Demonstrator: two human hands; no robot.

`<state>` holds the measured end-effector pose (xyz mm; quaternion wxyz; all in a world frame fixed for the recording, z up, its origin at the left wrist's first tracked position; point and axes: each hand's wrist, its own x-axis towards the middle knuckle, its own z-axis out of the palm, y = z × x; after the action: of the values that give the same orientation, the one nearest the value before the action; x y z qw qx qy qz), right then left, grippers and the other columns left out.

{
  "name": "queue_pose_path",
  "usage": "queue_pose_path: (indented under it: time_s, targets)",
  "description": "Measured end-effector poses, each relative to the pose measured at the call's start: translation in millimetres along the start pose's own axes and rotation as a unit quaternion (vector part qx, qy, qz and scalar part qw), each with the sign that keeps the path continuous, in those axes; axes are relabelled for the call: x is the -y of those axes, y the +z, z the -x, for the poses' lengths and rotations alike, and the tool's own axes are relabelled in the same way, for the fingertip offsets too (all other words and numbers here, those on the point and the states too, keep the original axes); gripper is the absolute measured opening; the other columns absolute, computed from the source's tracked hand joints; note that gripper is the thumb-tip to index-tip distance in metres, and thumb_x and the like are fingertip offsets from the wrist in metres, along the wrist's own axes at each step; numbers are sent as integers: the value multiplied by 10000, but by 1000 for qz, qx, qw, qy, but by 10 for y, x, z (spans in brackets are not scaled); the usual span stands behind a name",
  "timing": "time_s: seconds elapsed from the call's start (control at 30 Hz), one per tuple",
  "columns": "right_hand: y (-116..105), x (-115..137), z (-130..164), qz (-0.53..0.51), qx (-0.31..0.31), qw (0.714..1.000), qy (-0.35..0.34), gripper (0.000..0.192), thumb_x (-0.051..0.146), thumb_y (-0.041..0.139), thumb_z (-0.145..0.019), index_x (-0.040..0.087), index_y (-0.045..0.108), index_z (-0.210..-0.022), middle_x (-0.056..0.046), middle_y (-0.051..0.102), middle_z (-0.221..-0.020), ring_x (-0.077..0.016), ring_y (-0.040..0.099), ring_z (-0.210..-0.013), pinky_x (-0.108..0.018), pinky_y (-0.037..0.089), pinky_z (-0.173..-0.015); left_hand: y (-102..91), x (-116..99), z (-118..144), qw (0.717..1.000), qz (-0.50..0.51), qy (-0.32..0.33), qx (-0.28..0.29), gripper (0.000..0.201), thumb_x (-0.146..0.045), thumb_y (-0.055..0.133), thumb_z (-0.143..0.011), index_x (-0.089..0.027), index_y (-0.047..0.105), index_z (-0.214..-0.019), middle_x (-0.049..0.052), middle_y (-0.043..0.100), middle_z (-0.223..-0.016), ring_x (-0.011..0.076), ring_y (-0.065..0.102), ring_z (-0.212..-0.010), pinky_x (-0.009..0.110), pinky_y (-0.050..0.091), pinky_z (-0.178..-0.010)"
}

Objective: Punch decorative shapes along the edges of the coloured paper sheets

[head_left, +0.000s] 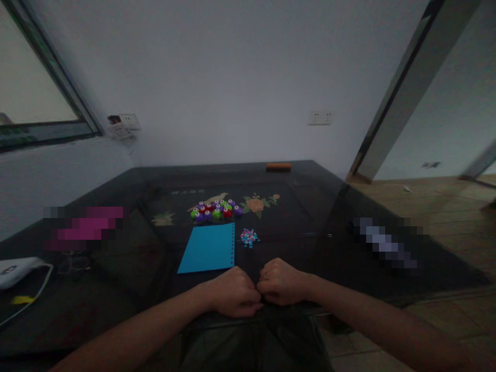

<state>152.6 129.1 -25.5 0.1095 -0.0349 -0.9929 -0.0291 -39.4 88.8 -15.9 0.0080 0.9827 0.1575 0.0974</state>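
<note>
My left hand (237, 292) is closed in a fist at the table's near edge, just below a blue sheet (209, 249) with a row of punched holes down its right side. Knuckles toward it, my right hand (282, 282) is also a fist, with a ring on one finger. Nothing shows in either hand. Beyond the right fist lies a small heap of pink, blue and white beads (248, 237). Behind the sheet sits a cluster of purple, green and red balls (216, 210) with eye-like white spots.
The dark table (306, 206) has a painted bird and flower. An orange-brown cylinder (278, 167) lies at its back edge. A white device (17, 271) with a cable is at left. Blurred pink (91, 227) and pale (383, 243) objects lie at the sides.
</note>
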Motion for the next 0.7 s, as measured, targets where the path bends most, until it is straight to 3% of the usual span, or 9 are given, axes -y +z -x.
queue_pose_path:
  time_s: [0.2, 0.53, 0.63, 0.7]
  targets:
    - [13, 11, -15, -3, -2, 1000, 2, 122, 190, 510, -750, 194, 536, -631, 2, 607, -566, -125, 536, -534, -277, 299, -508, -4, -4, 5, 1000, -12, -3, -6, 221, -236, 556, -798, -193, 550, -581, -13, 638, -527, 117, 567, -467, 294, 313, -452]
    - [101, 38, -170, -104, 30, 994, -11, 140, 186, 557, -671, 196, 494, -546, 36, 580, -521, -103, 499, -486, -269, 276, -458, 102, 10, 59, 1000, 6, 5, -20, 215, -269, 619, -742, -201, 573, -543, -26, 598, -441, 114, 519, -406, 291, 249, -389]
    - [147, -16, -168, -144, 39, 989, -17, 208, 232, 585, -720, 191, 491, -540, 38, 557, -498, -97, 476, -473, -262, 271, -442, 78, 34, 102, 999, 36, -3, -1, 284, -259, 579, -797, -204, 541, -521, -36, 540, -411, 109, 465, -384, 272, 229, -358]
    - [175, -72, -142, -182, 44, 982, -24, 219, 234, 561, -809, 185, 537, -596, 25, 578, -544, -95, 506, -515, -243, 330, -467, 39, 63, 165, 994, 107, -24, 5, 331, -224, 532, -844, -198, 517, -514, -41, 525, -429, 88, 455, -396, 234, 289, -379]
